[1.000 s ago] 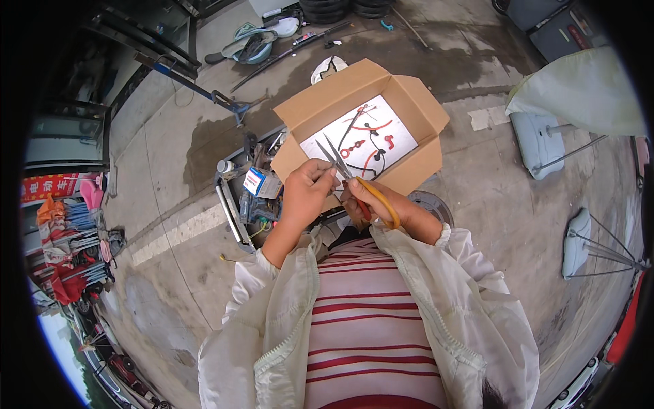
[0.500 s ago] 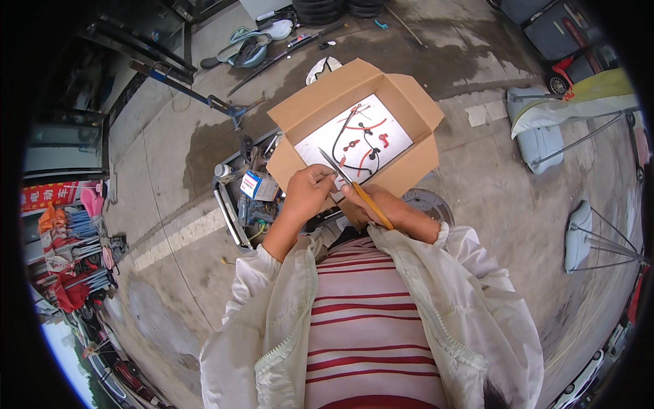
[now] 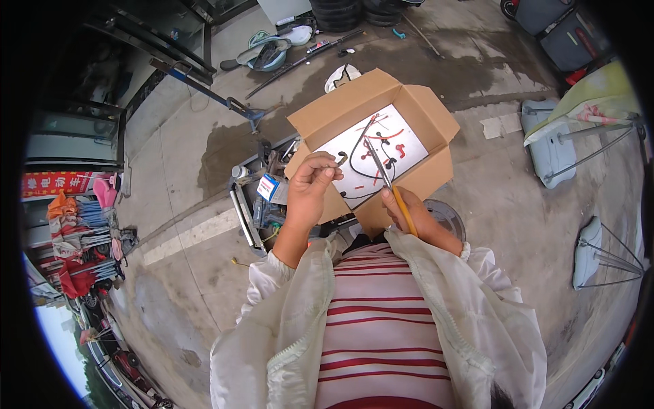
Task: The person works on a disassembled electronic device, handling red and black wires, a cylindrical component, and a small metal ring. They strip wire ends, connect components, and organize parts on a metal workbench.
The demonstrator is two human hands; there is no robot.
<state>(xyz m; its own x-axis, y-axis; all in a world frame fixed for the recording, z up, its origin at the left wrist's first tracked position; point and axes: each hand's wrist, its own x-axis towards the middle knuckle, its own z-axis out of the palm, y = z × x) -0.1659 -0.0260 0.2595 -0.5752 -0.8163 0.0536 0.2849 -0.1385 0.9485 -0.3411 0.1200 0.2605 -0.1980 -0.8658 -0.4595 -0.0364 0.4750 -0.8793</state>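
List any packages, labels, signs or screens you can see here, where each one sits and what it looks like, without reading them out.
Cardboard box: open on the ground ahead of the hands, brown flaps spread, white lining with red and black wires.
Small carton: left of the left hand, among tools on the ground, blue and white with a red patch.
Banner sign: far left edge, long red strip with pale lettering.
No screens show.

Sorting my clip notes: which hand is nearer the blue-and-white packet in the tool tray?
Left. The left hand is just right of the packet; the right hand, holding pliers, is farther right.
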